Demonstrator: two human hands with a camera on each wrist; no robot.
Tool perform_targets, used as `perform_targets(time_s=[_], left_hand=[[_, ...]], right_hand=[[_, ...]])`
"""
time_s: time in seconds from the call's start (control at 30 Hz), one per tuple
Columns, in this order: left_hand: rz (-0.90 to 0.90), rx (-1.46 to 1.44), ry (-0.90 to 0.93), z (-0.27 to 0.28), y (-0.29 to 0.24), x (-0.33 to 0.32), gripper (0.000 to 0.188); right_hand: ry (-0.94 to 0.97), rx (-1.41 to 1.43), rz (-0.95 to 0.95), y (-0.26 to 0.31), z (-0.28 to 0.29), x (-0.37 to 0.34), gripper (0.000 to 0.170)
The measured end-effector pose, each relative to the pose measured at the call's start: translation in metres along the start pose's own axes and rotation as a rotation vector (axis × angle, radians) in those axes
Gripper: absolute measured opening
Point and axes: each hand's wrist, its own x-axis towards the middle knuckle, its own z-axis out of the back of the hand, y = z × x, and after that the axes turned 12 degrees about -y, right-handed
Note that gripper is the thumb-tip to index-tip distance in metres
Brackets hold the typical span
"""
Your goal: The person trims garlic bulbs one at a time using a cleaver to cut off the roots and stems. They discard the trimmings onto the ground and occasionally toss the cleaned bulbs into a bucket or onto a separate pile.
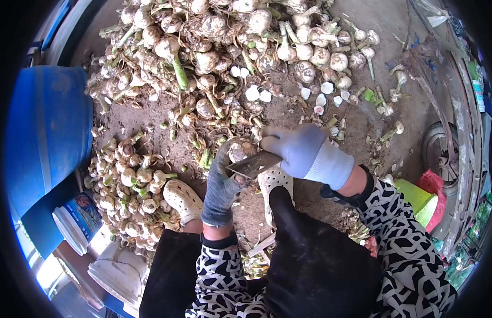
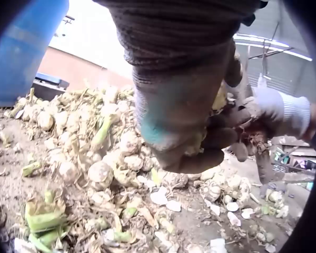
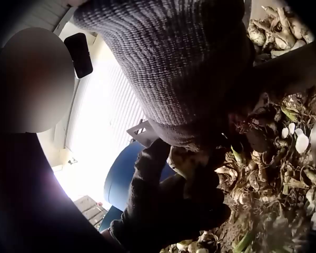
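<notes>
Earth floor [image 1: 316,204], brown, littered with dry leaf scraps.

Nearest: black cloth [image 1: 320,265] over the person's legs; black-and-white patterned sleeves. Pale clogs [image 1: 182,199], pierced with holes, at 8 and 5 o'clock from the work.

Left hand [image 1: 222,183], grey glove: fingers and thumb curled round a bulb [image 1: 240,150], garlic by the look. Right hand [image 1: 301,148], blue-and-white glove: closed on a knife [image 1: 255,165], handle hidden in the fist. Bulb sits between the hands, at 12 o'clock from the person; blade lies over its near side. Cannot tell whether the edge bites.

Hazard, my judgement: left thumb is close to the blade. Loose skin or a bulb turning in the glove could make the edge skid into it; knit likely gives thin protection. A dropped knife could strike the 5 o'clock clog.

Materials: gloves ribbed at the cuff; blade flat, broad, dull grey. Smaller heap [image 1: 132,185] towards 8–9: round bulbs, short green stubs. White caps [image 1: 253,94] near 12, smooth, cut thin. Large heap [image 1: 209,32] beyond, 11–12: dirt-streaked, stringy, papery.

Outermost: blue barrel [image 1: 50,132], 9–10, smooth-sided with a pale stripe; spoked wheel [image 1: 442,159], 3 o'clock.
</notes>
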Motion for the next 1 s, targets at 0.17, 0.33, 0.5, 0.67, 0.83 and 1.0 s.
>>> perform_targets(time_s=[0.17,0.33,0.5,0.67,0.83,1.0], left_hand=[[-0.101,0.214,-0.099,0.002,0.003,-0.005,0.091],[-0.062,0.396,-0.130,-0.011,0.001,-0.012,0.064],[-0.271,0.338,0.348,-0.049,-0.021,-0.029,0.041],[-0.301,0.720,0.150,-0.039,-0.023,-0.007,0.064],[-0.311,1.010,0.033,-0.039,-0.038,-0.020,0.063],[-0.101,0.337,0.041,-0.021,-0.017,-0.032,0.055]], right_hand=[[-0.004,0.003,-0.077,0.012,-0.003,0.002,0.020],[-0.044,-0.048,-0.086,0.005,-0.007,-0.006,0.022],[0.378,-0.157,-0.364,-0.067,-0.077,-0.019,0.018],[0.224,1.051,-0.847,-0.038,-0.038,-0.033,0.023],[0.110,1.076,-0.795,-0.020,-0.018,-0.027,0.017],[-0.009,0.871,-0.571,-0.008,0.001,-0.025,0.018]])
